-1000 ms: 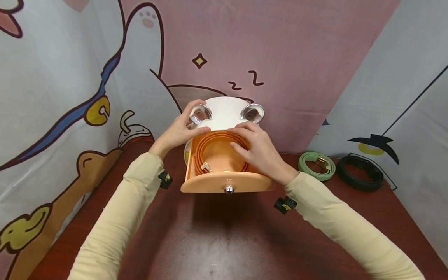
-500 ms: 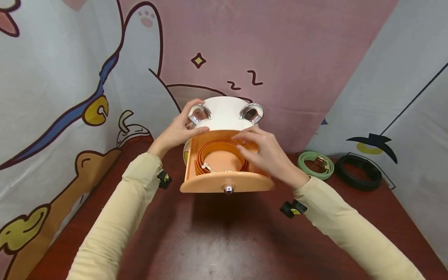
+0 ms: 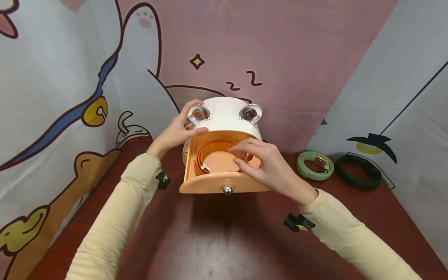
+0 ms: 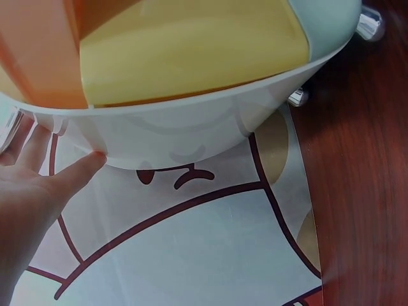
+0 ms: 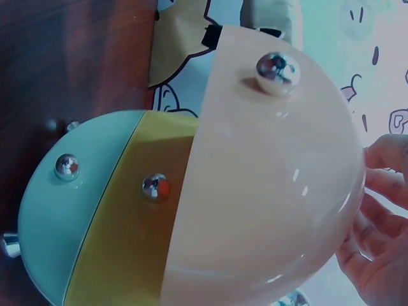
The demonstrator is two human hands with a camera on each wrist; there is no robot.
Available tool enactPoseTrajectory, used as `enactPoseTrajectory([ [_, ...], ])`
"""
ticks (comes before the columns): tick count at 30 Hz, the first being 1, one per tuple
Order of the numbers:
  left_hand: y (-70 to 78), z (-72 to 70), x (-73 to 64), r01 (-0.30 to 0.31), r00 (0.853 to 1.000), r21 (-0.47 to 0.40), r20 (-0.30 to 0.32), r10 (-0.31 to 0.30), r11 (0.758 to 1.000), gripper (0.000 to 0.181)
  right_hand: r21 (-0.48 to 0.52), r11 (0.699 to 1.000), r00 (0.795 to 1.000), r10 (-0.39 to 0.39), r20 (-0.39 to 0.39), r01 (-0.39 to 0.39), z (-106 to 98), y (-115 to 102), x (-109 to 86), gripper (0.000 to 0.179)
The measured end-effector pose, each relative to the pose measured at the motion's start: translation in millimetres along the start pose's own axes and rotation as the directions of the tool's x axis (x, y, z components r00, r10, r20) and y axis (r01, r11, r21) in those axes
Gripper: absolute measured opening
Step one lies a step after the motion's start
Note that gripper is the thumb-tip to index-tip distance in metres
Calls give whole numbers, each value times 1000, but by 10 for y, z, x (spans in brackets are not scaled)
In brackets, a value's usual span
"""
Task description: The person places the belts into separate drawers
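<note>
A small white rounded cabinet with two silver rings stands at the back of the table. Its peach top drawer is pulled out and holds a coiled orange belt with a buckle. My left hand grips the cabinet's left side by the ring, thumb along the front; the left wrist view shows that thumb against the white shell. Over the drawer's right side hovers my right hand, fingers loosely bent, fingertips overlapping the belt's right edge. In the right wrist view its fingers are partly behind the drawer front.
A coiled green belt and a coiled black belt lie on the table to the right. Below the peach drawer are a yellow drawer and a green drawer with silver knobs. Cartoon cloth hangs behind.
The orange belt has sunk lower into the drawer. My right hand has let it go and shifted toward the front right. The left hand stays on the cabinet.
</note>
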State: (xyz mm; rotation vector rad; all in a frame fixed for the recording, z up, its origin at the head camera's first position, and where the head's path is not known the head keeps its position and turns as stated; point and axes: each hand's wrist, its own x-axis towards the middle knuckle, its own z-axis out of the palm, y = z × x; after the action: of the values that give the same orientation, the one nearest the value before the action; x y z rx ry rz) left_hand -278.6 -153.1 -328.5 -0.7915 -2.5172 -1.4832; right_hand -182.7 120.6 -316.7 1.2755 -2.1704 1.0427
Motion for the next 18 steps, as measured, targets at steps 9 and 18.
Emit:
enactPoseTrajectory([
  [9,261,-15,-99,-4,1000,-16,18,4,1000,69,44,999,999,-30,-23,31,-29,-158,-76,18],
  [18,243,-6,-89,-20,1000,-29,19,20,999,70,54,996,994,-72,-83,76,77,-225,-311,19],
])
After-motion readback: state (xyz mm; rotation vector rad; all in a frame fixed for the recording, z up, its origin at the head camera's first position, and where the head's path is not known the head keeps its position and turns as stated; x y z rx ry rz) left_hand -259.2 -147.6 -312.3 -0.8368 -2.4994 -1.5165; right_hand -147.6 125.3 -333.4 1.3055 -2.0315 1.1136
